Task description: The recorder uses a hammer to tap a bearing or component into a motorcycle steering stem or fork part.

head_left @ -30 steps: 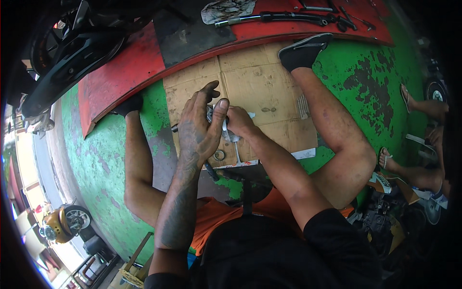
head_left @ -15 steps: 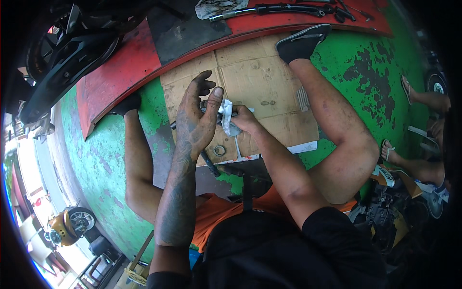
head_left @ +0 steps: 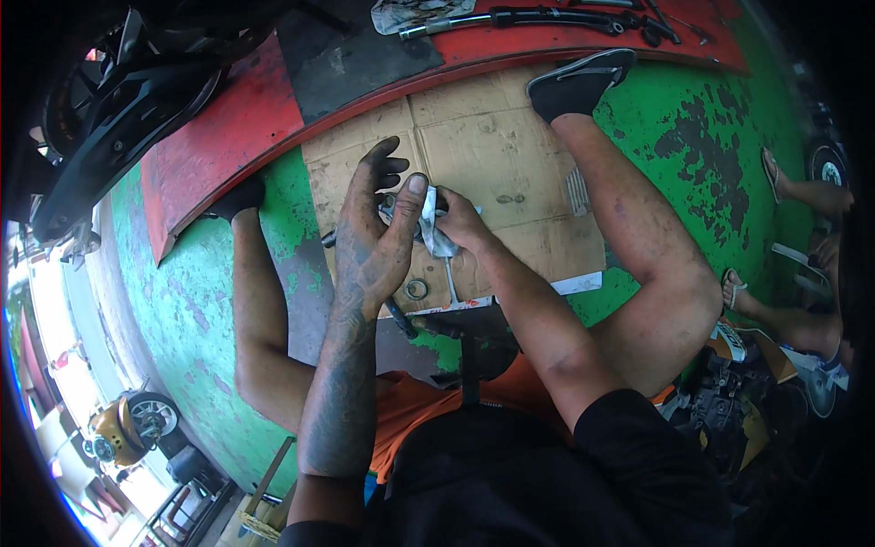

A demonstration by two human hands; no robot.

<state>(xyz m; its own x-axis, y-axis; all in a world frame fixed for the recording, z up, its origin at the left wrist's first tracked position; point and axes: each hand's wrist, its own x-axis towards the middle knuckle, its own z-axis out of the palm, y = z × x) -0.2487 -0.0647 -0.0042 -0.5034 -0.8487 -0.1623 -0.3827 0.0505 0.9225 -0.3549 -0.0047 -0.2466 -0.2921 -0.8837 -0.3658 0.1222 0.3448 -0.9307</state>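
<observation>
My left hand [head_left: 375,223], smudged black on the fingers, is open with its thumb raised and fingers apart above the cardboard. My right hand [head_left: 458,221] is closed on a white cloth [head_left: 430,228], just right of my left thumb. A dark rod-like part [head_left: 329,239] pokes out left of my left wrist; most of it is hidden behind the hand. Below the hands, a metal ring [head_left: 416,289] lies on the cardboard sheet [head_left: 510,146]. Beside it are a thin pale rod [head_left: 451,281] and a dark cylindrical piece [head_left: 401,319].
A red platform [head_left: 228,109] runs across the far side, carrying a fork tube [head_left: 510,18] and several tools. A black motorcycle [head_left: 118,137] stands at far left. Another person's legs [head_left: 788,314] and motorcycle parts [head_left: 729,392] are at right.
My right hand and the cloth have shifted slightly against my left hand. My left hand stays raised with its fingers apart.
</observation>
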